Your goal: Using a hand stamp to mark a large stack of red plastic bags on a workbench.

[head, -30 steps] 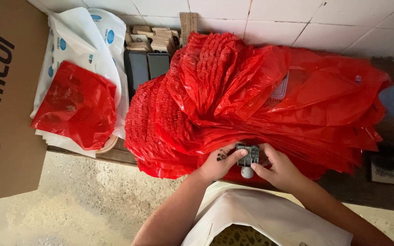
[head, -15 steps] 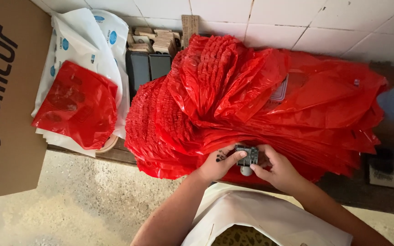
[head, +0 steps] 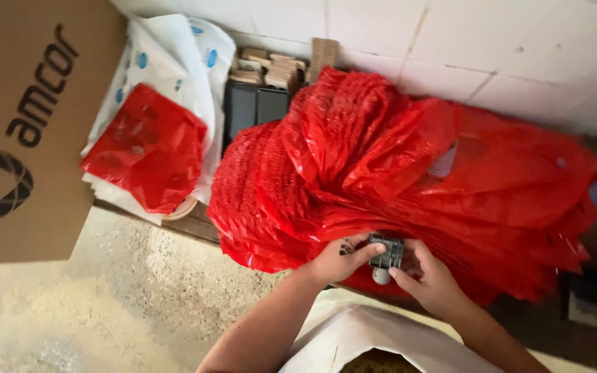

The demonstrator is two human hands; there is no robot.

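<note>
A large brown corrugated cardboard box [head: 29, 124] fills the left side, standing on a speckled concrete floor [head: 126, 304]. Next in bulk is the tall, fanned stack of glossy red plastic bags [head: 409, 173], heaped on a dark bench against a white tiled wall [head: 506, 48]. To the left of the stack lie white plastic bags with blue round marks [head: 174, 62], with a smaller bundle of red plastic bags [head: 150, 148] resting on top of them. Behind, against the wall, two dark flat rectangular cases [head: 256, 107] stand side by side below a row of small wooden blocks [head: 278, 65].

At the near edge of the big stack, both hands meet around a small grey metal band stamp with a pale round knob [head: 386, 254]. The left hand [head: 340, 259], ink-smudged on its back, pinches the stamp's left side with thumb and fingertips; the right hand [head: 431, 280] curls around its right side, fingers bent, pinching it too. The stamp is held just above the bag edges, touching or nearly touching them; I cannot tell which.

Judging from this grip, the work goes best with one hand steadying the body while the other's fingertips turn only one band, keeping inked skin off the red plastic.
</note>
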